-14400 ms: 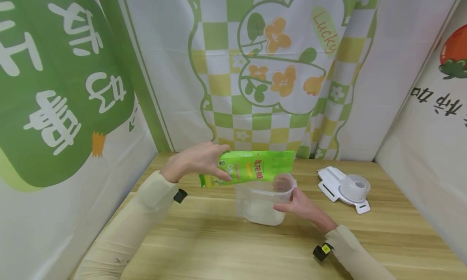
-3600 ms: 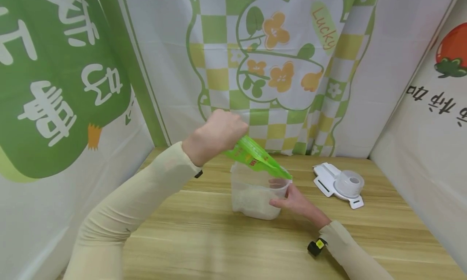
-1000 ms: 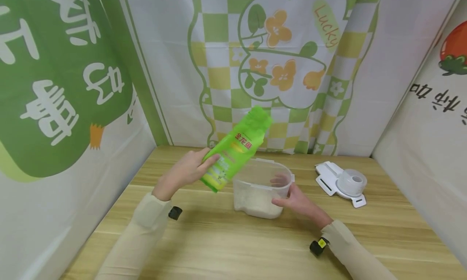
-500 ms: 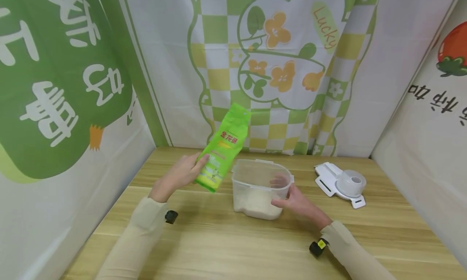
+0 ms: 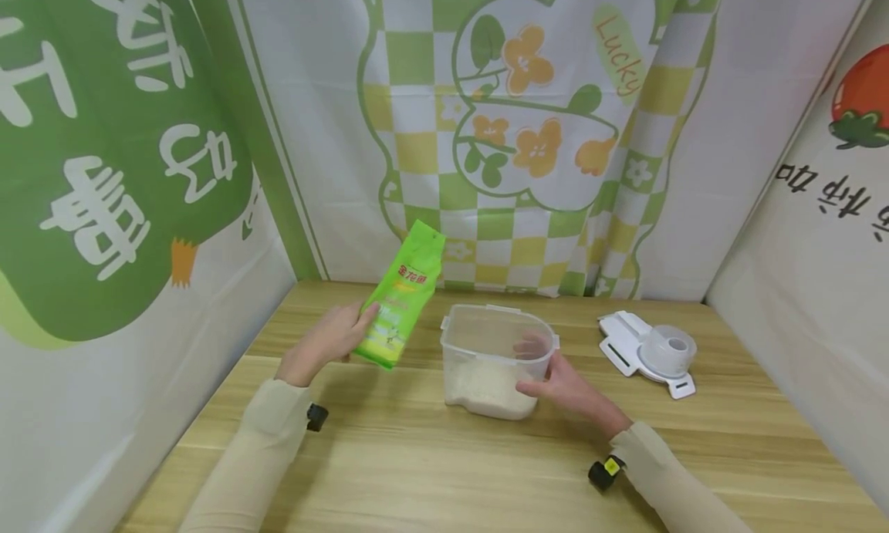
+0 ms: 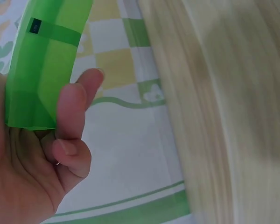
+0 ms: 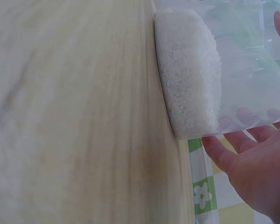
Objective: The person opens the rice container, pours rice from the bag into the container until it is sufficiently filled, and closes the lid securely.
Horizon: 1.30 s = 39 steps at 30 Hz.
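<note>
My left hand (image 5: 326, 340) grips a green rice bag (image 5: 410, 286) near its lower end. The bag leans to the right, above the table and left of the container. In the left wrist view the bag (image 6: 46, 70) looks thin and translucent between thumb and fingers. My right hand (image 5: 572, 386) holds the right side of a clear plastic container (image 5: 461, 375), thumb in front and fingers behind. The container stands upright on the table with its top uncovered. White rice (image 7: 186, 79) fills its lower part, as the right wrist view shows.
Right of the container, a white lid (image 5: 628, 340) lies on the wooden table (image 5: 417, 471) with a clear round cup (image 5: 668, 352) on it. A patterned cloth (image 5: 510, 232) hangs along the back edge, and printed cloth walls rise at both sides.
Earlier the bag was tipped over the container, mouth down; it has since swung upright and moved left, away from it. The rice now shows plainly inside. My right hand has kept its hold.
</note>
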### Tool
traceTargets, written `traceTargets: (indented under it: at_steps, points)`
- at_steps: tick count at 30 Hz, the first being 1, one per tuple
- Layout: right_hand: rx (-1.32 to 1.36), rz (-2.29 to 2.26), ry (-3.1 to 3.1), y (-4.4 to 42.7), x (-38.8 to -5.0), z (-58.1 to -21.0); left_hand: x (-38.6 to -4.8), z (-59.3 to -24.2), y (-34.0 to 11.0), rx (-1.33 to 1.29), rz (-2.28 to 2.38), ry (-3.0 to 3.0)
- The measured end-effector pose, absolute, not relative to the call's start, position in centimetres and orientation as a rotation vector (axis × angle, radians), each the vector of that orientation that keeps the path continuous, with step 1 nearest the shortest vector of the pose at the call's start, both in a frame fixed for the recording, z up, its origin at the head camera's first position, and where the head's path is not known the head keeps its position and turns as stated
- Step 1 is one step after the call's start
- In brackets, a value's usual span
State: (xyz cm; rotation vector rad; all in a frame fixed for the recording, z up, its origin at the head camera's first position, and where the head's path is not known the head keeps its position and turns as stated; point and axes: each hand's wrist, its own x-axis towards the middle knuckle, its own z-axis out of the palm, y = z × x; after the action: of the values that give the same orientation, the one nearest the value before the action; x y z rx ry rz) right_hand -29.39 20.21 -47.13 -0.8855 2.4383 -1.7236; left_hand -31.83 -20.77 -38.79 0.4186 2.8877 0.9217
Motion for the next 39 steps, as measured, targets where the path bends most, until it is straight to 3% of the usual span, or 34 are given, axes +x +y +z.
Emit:
traceTargets:
  at_steps: [21, 39]
  points:
    - [-0.913, -1.749, 2.411, 20.0, -29.3, -47.2, -31.7, -42.3, -22.9, 0.149, 0.599, 2.999]
    - [-0.865, -1.728, 2.44, 20.1, -29.4, -47.2, -30.6, -42.9, -23.0, -0.274, 0.661, 2.816]
